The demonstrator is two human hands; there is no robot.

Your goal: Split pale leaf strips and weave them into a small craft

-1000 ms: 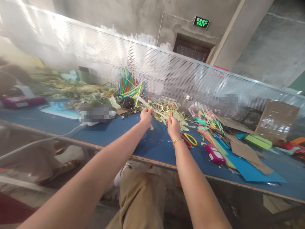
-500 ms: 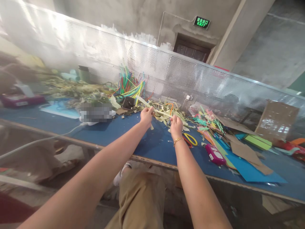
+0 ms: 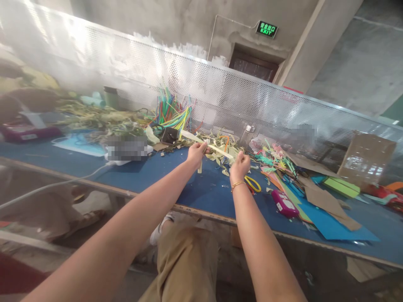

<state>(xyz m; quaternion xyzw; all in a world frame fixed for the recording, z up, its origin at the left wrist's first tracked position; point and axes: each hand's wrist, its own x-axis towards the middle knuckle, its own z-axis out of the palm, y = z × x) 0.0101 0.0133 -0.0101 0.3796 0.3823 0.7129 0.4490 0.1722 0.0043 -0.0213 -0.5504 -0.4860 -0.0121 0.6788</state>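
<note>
I have both hands in view on my feed, and each is clamped on the same thing: the left hand (image 3: 197,154) pinches a pale yellow strip (image 3: 220,151) between thumb and fingers, and the right hand (image 3: 239,165) is closed at its other end, though its fingers hide the exact contact from me. The strip runs fairly straight across the gap between the two grips, above the blue tabletop (image 3: 170,176), and a free length sticks out past the left grip, up and to the left. A short pale piece (image 3: 200,167) shows right below the left hand; I can't tell whether it joins the strip.

Just beyond the grip I see a heap of pale scraps (image 3: 234,144) with a bent orange stem (image 3: 226,142) in it. Farther out and left of the grip stands a bundle of coloured stems (image 3: 170,109), with a black block (image 3: 170,135) nearer the left hand. Behind the right hand is a metal bottle (image 3: 248,133). Close by the right wrist, which wears a gold bracelet (image 3: 238,184), lies a yellow loop (image 3: 252,183). Further right of that grip I make out a magenta case (image 3: 284,203), then a blue sheet (image 3: 333,220) partly under brown cardboard (image 3: 327,201).
</note>
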